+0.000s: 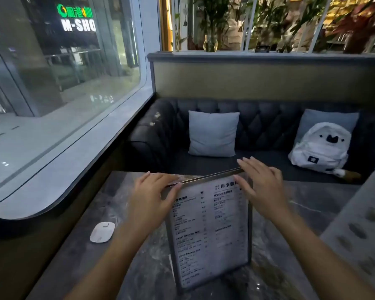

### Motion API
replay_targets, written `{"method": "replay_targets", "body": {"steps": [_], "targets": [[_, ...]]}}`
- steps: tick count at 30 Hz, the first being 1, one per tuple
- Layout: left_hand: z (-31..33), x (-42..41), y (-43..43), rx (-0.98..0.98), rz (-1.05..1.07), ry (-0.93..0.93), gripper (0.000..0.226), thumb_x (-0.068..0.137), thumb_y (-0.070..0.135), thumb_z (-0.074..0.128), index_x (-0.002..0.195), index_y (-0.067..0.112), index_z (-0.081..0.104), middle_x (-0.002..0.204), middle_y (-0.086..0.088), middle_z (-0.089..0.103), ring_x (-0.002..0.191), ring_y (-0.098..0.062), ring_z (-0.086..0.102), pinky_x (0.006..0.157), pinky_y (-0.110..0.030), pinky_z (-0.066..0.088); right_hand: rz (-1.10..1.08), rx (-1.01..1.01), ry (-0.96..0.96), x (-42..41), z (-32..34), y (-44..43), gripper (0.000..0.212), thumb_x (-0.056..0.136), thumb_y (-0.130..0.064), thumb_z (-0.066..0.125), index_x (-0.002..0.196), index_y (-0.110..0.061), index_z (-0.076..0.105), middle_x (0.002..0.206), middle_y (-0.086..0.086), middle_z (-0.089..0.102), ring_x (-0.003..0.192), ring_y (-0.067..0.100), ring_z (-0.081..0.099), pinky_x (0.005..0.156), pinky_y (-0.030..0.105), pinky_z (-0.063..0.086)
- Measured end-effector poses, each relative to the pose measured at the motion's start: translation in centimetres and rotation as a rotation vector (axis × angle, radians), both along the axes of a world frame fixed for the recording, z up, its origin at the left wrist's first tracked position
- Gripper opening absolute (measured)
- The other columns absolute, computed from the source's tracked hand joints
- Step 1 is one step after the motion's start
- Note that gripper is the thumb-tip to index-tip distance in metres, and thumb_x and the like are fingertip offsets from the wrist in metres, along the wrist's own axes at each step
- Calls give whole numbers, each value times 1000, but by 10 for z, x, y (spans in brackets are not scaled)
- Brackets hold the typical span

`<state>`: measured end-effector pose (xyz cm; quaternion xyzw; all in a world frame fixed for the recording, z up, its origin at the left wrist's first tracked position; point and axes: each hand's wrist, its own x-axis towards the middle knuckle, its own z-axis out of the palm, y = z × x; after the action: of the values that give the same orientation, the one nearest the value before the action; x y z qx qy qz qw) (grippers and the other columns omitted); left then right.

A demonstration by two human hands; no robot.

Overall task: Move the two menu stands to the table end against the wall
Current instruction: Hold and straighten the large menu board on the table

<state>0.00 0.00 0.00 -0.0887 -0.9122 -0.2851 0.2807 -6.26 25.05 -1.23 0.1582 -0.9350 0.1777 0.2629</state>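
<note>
A tall framed menu stand (210, 230) with a printed white drinks list stands upright in the middle of the dark marble table (290, 213), facing me. Its top edge shows two thin dark layers close together; I cannot tell whether that is a second stand behind the first. My left hand (152, 195) grips the top left corner, thumb on the front and fingers over the edge. At the top right corner my right hand (260, 185) holds the stand, its fingers stretched over the edge.
A small white oval device (102, 232) lies on the table's left side near the window ledge (52, 176). Behind the table is a dark tufted sofa (264, 126) with a grey cushion (212, 133) and a white backpack (320, 148). Another light table (359, 224) is at right.
</note>
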Motion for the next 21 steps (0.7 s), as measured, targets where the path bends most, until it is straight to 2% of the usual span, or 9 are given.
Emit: {"method": "replay_targets", "body": {"steps": [2,6,9,13,16,18,21], "targets": [[-2,0,0,-1,1,32,22,82,33,56,94,21,70,87,6,73,83,-9,60,92,-26,37,14,-44,-21,-2,2,0,38,88,-36,51,122,-20,53,129,2,58,123,16,47,87,27,21],[-4,0,0,25,29,-2,21,79,30,59,90,18,73,79,2,75,74,-17,64,84,-30,41,13,-95,17,-5,3,-1,27,86,-31,56,106,-17,64,112,3,68,105,20,59,80,26,23],[-1,-1,0,27,55,14,16,79,26,64,87,17,73,79,-1,75,77,-21,65,82,-31,41,9,-155,14,-8,8,-2,22,84,-28,60,100,-16,68,105,4,70,98,23,60,76,27,26],[4,-3,1,42,53,-2,10,79,20,69,87,18,74,85,-3,76,83,-21,65,81,-30,40,7,-264,-27,-6,11,-2,19,80,-27,63,92,-15,72,96,6,72,89,24,58,79,37,41],[8,-9,1,58,24,-43,11,80,22,67,88,19,74,87,0,76,83,-19,65,78,-30,43,-6,-284,-13,1,11,3,17,79,-28,64,87,-16,73,89,3,72,81,16,54,72,33,42],[10,-15,3,79,1,-84,12,81,24,66,90,20,73,87,2,75,81,-14,63,73,-20,41,-22,-278,-9,6,11,9,15,79,-29,64,84,-17,73,85,2,72,77,13,51,68,31,40],[11,-25,6,137,-24,-158,13,81,26,65,92,24,72,84,11,69,72,3,53,68,4,31,-50,-269,-19,14,12,15,17,78,-32,64,80,-18,73,79,-1,70,74,13,51,64,30,38]]}}
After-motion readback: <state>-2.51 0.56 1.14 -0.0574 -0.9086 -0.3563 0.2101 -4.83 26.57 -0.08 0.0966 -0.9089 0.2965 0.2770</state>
